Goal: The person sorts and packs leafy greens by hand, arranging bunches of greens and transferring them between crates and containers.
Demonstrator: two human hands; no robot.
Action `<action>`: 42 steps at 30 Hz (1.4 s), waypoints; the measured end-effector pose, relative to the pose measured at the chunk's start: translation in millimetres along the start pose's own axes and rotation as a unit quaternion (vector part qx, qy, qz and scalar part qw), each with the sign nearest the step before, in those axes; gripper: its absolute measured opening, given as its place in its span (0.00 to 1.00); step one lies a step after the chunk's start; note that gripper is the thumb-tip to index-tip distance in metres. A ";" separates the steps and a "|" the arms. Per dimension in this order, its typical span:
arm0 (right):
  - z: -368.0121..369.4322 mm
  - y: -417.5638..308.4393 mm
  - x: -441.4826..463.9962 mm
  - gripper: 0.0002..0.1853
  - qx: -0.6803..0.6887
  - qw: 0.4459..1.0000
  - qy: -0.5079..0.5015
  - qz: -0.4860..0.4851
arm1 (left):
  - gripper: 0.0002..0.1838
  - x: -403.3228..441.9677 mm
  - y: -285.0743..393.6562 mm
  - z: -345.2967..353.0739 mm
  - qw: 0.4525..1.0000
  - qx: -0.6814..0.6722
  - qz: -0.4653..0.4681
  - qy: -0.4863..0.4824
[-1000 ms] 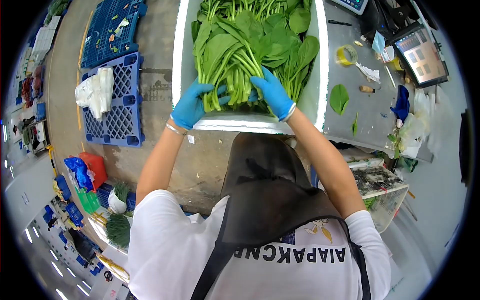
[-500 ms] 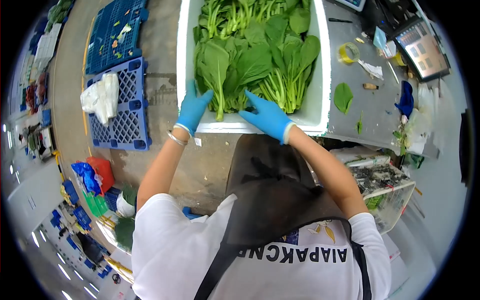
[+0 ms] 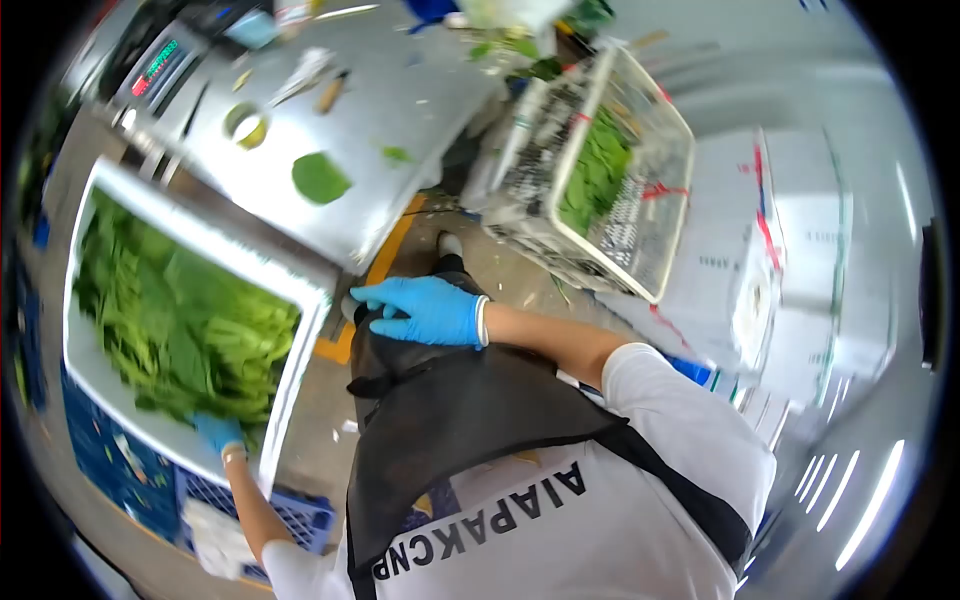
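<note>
One gloved left hand [image 3: 217,433] is at the leafy greens [image 3: 190,310] inside the white box [image 3: 293,398], grip too hidden to tell, right hand [image 3: 425,310] loosely open, and a gentle touch best avoids bruising.

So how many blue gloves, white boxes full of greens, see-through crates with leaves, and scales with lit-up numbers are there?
Blue gloves (left, right): 2
Box of greens: 1
Leafy crate: 1
Digital scale: 1
Total: 5

Blue gloves [image 3: 425,310], white lettered shirt [image 3: 680,430], dark apron [image 3: 450,410]
</note>
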State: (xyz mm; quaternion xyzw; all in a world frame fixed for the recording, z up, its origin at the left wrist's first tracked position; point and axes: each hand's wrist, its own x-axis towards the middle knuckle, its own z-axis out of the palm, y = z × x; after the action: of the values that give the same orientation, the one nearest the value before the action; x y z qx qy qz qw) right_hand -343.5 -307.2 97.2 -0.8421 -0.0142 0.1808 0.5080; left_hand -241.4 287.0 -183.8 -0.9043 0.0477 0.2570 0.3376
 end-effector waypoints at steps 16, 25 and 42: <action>-310.4 544.1 -284.9 0.31 0.072 0.774 0.496 0.387 | 0.24 -254.7 362.9 -605.3 0.714 -0.508 0.437 0.203; -360.6 596.0 -193.1 0.14 -0.118 0.764 0.470 0.426 | 0.22 -326.4 603.3 -682.6 0.658 -0.335 0.668 0.095; -471.9 455.7 -289.8 0.14 0.314 0.480 0.818 0.045 | 0.20 -304.0 706.4 -655.4 0.674 -0.262 0.689 0.045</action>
State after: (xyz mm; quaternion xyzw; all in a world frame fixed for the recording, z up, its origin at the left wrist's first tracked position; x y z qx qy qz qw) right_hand -536.6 -989.0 -13.4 -0.3932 0.5035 -0.5748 0.5113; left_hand -403.9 -698.0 -27.3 -0.6767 0.6032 0.3779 -0.1884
